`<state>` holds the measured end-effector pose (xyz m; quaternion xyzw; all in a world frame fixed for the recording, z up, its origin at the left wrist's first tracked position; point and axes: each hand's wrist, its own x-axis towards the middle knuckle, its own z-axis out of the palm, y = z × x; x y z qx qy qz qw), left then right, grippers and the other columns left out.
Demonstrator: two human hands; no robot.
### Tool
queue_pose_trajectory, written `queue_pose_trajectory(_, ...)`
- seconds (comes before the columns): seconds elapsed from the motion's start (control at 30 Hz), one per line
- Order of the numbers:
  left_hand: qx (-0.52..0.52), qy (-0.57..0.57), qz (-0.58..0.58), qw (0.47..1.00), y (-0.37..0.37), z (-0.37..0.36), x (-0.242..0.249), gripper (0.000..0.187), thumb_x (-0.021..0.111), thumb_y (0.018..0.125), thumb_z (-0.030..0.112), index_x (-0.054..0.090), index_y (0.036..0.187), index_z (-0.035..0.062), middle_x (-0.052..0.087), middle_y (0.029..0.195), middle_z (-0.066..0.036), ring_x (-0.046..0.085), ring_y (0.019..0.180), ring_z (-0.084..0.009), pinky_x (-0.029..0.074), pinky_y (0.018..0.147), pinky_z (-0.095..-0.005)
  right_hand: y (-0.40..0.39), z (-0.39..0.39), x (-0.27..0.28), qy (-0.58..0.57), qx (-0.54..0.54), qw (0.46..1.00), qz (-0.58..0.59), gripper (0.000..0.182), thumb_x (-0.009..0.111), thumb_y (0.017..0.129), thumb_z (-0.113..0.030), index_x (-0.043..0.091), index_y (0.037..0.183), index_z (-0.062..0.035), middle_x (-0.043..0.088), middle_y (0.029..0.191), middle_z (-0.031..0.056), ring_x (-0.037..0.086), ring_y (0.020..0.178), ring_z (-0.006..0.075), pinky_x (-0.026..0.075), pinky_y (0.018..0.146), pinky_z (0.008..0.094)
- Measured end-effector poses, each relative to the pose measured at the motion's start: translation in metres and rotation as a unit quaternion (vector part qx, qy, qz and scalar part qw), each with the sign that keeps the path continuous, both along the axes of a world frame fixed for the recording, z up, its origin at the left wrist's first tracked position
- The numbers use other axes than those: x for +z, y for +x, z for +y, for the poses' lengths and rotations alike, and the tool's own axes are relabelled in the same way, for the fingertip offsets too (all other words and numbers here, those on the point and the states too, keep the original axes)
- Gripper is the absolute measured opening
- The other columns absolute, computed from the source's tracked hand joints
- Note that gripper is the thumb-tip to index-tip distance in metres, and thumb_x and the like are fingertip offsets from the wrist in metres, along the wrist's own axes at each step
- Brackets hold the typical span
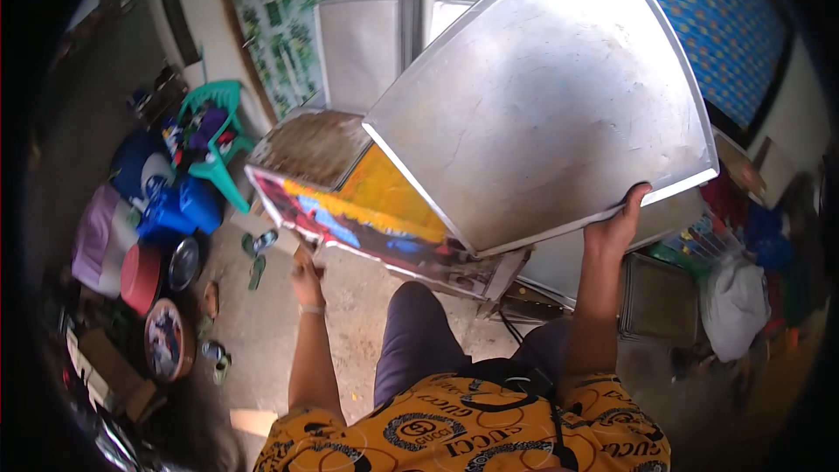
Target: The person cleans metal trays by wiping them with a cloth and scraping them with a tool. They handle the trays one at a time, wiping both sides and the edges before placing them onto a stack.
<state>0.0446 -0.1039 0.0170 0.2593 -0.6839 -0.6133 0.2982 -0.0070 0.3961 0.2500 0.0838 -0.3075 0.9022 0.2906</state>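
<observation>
Tray (559,105): metal, raised in the air and steeply tilted over the right end of the desk (393,183), its broad face turned toward you. Its lowest corner overlaps the desk's near edge in view; contact there cannot be confirmed.

Your right hand (612,232) is closed on the tray's lower edge near the right corner, thumb across the face, fingers hidden behind. Your left hand (308,278) is off the tray, half curled, just beside the desk's near edge toward its left corner; whether it grips anything cannot be told.

Step in hand, as judged: managing the lifted tray by one edge. The next move calls for a firm right grip and a controlled angle; a left hand on the opposite edge would steady it, since a broad sheet held this way may swing.

A brown sheet (310,147) lies at the desk's far left corner. Beyond it stands a stack of panels (363,48). Left of the desk, a green chair (212,135) holds assorted items.
</observation>
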Motion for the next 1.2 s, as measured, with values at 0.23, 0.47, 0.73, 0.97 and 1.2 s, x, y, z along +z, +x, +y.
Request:
queue_pose_trajectory(0.23,-0.325,-0.157,-0.344,0.867,0.111,0.155,-0.082,0.068,0.038,0.089,0.057,0.024,0.140,0.0143,0.034,0.134,-0.033,0.042,0.119,-0.0485,0.036,0.099,-0.0478,0.007,0.027,0.012,0.008,-0.131,0.991,-0.025,0.070,0.057,0.086,-0.049,0.037,0.133,-0.0011,0.044,0.133,0.0094,0.042,0.121,0.0260,0.034,0.102,0.0410)
queue_pose_trajectory(0.47,-0.512,-0.536,-0.214,0.636,0.116,0.170,-0.015,0.061,0.047,0.085,0.058,0.034,0.139,0.0339,0.007,0.150,-0.022,0.013,0.134,-0.0504,0.015,0.097,-0.0717,-0.007,0.036,-0.011,-0.025,-0.091,0.995,-0.032,0.068,0.055,0.086,-0.050,0.038,0.133,-0.0029,0.044,0.133,0.0095,0.043,0.120,0.0263,0.034,0.102,0.0415)
queue_pose_trajectory(0.73,-0.497,-0.351,-0.365,0.705,0.042,0.077,-0.167,0.065,0.024,0.096,0.049,0.052,0.118,-0.0055,0.054,0.119,-0.028,0.050,0.113,-0.0444,0.037,0.099,-0.0438,0.016,0.062,0.004,-0.059,-0.084,0.992,-0.073,0.069,0.055,0.086,-0.050,0.037,0.135,-0.0049,0.042,0.136,0.0070,0.039,0.124,0.0265,0.029,0.105,0.0425)
queue_pose_trajectory(0.97,-0.623,-0.190,-0.254,0.715,0.054,0.161,-0.006,0.067,0.045,0.093,0.042,0.024,0.138,-0.0022,0.037,0.134,-0.032,0.039,0.127,-0.0364,0.032,0.104,-0.0395,-0.022,0.093,0.021,0.001,-0.222,0.975,0.019,0.067,0.050,0.090,-0.048,0.033,0.137,-0.0031,0.036,0.141,0.0102,0.035,0.127,0.0281,0.026,0.107,0.0422)
queue_pose_trajectory(1.2,-0.222,-0.326,-0.044,0.918,-0.142,0.155,0.028,0.056,0.046,0.093,0.037,0.029,0.142,0.0164,0.003,0.148,-0.029,0.000,0.136,-0.0481,0.003,0.103,-0.0659,-0.129,0.081,0.063,0.087,-0.298,0.950,0.037,0.059,0.065,0.083,-0.042,0.049,0.115,0.0046,0.055,0.112,0.0114,0.053,0.102,0.0246,0.042,0.092,0.0390)
